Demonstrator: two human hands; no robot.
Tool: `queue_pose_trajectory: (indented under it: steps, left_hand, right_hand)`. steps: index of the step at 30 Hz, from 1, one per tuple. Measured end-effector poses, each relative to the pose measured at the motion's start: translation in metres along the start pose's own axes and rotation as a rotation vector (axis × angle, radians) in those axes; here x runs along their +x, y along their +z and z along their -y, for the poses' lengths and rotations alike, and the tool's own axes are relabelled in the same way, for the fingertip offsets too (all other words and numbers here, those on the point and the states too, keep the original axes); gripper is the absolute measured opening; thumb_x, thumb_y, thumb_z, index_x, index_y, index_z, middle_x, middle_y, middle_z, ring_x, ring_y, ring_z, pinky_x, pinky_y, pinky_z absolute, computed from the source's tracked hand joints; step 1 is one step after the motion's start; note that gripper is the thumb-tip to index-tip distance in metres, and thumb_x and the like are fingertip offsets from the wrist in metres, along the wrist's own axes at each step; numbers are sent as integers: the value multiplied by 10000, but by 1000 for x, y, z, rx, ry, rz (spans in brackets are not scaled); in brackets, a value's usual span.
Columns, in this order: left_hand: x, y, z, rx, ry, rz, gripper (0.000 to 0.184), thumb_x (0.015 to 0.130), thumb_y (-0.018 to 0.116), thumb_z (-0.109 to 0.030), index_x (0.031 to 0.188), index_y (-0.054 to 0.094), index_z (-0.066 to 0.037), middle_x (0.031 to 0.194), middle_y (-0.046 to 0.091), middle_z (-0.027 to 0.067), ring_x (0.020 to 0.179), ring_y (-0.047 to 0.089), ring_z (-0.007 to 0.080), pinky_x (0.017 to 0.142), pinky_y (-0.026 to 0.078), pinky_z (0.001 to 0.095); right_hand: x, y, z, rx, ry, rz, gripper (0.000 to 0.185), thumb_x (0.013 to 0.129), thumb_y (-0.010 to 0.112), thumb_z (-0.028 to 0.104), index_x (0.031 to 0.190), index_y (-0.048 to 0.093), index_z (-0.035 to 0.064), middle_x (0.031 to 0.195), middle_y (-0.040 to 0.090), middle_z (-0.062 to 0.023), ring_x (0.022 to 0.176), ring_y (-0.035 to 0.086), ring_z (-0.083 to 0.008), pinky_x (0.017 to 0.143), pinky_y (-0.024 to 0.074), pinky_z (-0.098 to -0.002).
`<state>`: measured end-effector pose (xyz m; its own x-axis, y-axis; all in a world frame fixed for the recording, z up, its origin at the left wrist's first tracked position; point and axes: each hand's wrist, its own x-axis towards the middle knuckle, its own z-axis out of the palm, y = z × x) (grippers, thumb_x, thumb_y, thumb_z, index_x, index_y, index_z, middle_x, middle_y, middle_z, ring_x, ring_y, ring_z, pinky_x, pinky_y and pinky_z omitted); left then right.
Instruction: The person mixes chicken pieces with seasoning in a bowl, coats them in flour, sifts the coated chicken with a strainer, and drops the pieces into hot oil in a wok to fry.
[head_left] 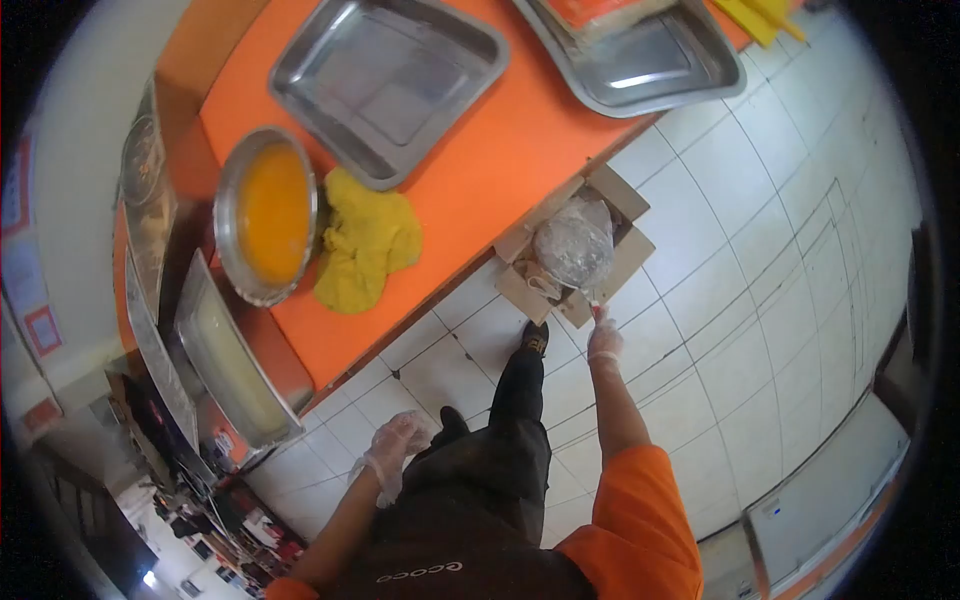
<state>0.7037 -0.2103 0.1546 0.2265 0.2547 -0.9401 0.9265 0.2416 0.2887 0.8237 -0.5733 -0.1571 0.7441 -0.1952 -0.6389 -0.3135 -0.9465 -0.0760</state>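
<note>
My right hand (605, 341), in a clear plastic glove, is closed around a small red handle beside an open cardboard box (632, 253). A round item in clear plastic (574, 243) sits at the box's opening, just past the fingers; whether it is joined to the handle is unclear. My left hand (400, 440), also in a loose clear glove, hangs near my body below the orange table (470, 205). Its fingers look curled, but the glove hides whether anything is in them.
On the table are a metal bowl of orange liquid (273, 213), a yellow cloth (368, 240), an empty metal tray (385, 85) and another tray (640, 75) holding a packet. A long pan of pale liquid (235, 365) stands at the left.
</note>
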Motion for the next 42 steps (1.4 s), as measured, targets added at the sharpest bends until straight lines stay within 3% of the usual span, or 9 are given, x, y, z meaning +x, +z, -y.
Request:
queue_pose_trajectory:
  steps: [7, 10, 13, 15, 23, 26, 31, 36, 42]
  left_hand:
    - [-83, 19, -94, 196, 200, 418, 284, 948, 536, -174, 1176, 550, -6, 1146, 586, 68, 1065, 581, 196, 976, 442, 322]
    - [-115, -17, -112, 255, 775, 628, 256, 947, 524, -172, 1114, 587, 12, 1163, 594, 86, 1101, 573, 183, 982, 429, 330]
    - [-134, -80, -117, 516, 1245, 502, 221, 931, 525, -147, 1060, 606, 12, 1168, 592, 117, 1116, 573, 222, 979, 430, 331]
    - [-176, -132, -129, 246, 944, 464, 215, 927, 525, -137, 1064, 604, 9, 1161, 600, 120, 1118, 572, 233, 980, 430, 334]
    - [-207, -357, -78, -70, 1063, 352, 203, 927, 492, -84, 1085, 612, -45, 1253, 547, 125, 1198, 514, 263, 1041, 411, 347]
    - [-187, -425, -46, 285, 1585, -89, 196, 922, 502, -85, 1080, 609, -41, 1221, 560, 143, 1170, 534, 296, 1007, 440, 365]
    - [-178, -486, 13, -112, 1432, -253, 279, 876, 607, -110, 1133, 580, -6, 1095, 638, 110, 1091, 613, 244, 945, 487, 352]
    - [-214, -509, 28, -928, 907, -37, 334, 936, 572, -170, 1182, 540, 53, 1041, 636, 110, 1025, 635, 221, 925, 495, 340]
    - [-180, -526, 38, -980, 962, -48, 337, 926, 583, -185, 1177, 547, 36, 1031, 638, 122, 1017, 639, 220, 917, 500, 335]
  right_hand:
    - [-80, -18, 11, 341, 1, -45, 460, 919, 455, 104, 1377, 413, 89, 1254, 568, -235, 1007, 613, -422, 838, 491, -505]
    - [-183, -85, 56, 635, -25, -196, 549, 919, 447, 40, 1455, 329, 39, 1440, 417, -218, 1284, 455, -376, 1041, 384, -437]
    - [-253, -115, 90, 362, -321, -628, 529, 916, 422, 15, 1437, 335, -13, 1435, 418, -223, 1302, 434, -367, 1061, 358, -435]
    - [-300, -153, 128, 167, -403, -762, 515, 913, 419, 17, 1421, 349, -36, 1424, 425, -228, 1300, 436, -363, 1063, 354, -437]
    - [-447, -289, 412, 478, -946, -459, 442, 872, 538, 77, 1294, 488, -49, 1223, 564, -192, 1155, 536, -292, 995, 397, -365]
    - [-493, -298, 550, 439, -1057, -279, 250, 865, 591, 111, 1060, 537, -35, 898, 602, -108, 799, 603, -188, 713, 479, -307]
    - [-489, -254, 738, 506, -1141, 296, 261, 872, 640, 193, 1016, 580, -17, 679, 575, -62, 588, 531, -108, 540, 442, -293]
    - [-398, -220, 842, 125, -1401, -21, 314, 883, 616, 315, 950, 654, 11, 743, 656, -127, 687, 625, -199, 627, 481, -359]
    - [-413, -244, 826, -308, -1432, -344, 338, 849, 603, 386, 962, 686, 78, 877, 689, -173, 799, 652, -375, 700, 496, -436]
